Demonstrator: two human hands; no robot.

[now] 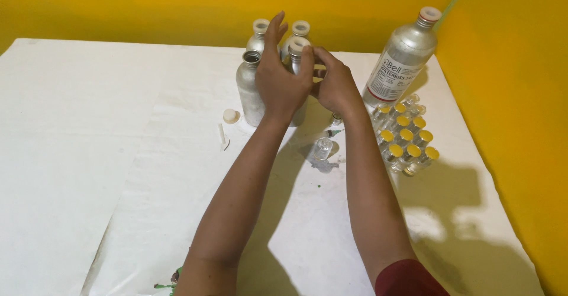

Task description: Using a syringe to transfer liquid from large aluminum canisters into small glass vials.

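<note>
My left hand [283, 80] is wrapped around a silver metal bottle [296, 56] that stands upright on the white table cover [89, 154]. The bottle's pale cap [298, 44] shows just above my fingers. My right hand [336, 87] is on the bottle's right side, its fingertips curled in at the neck just under the cap. Most of the bottle's body is hidden behind both hands. An open silver bottle [249, 89] without a cap stands right next to my left hand, on its left.
Two capped silver bottles [259, 34] [300, 29] stand behind. A large labelled silver bottle [402, 59] leans at the right by the yellow wall. Several small yellow-capped vials [405, 141] cluster beneath it. A loose cap [231, 116], a white stick [223, 136] and a clear vial [322, 148] lie nearby.
</note>
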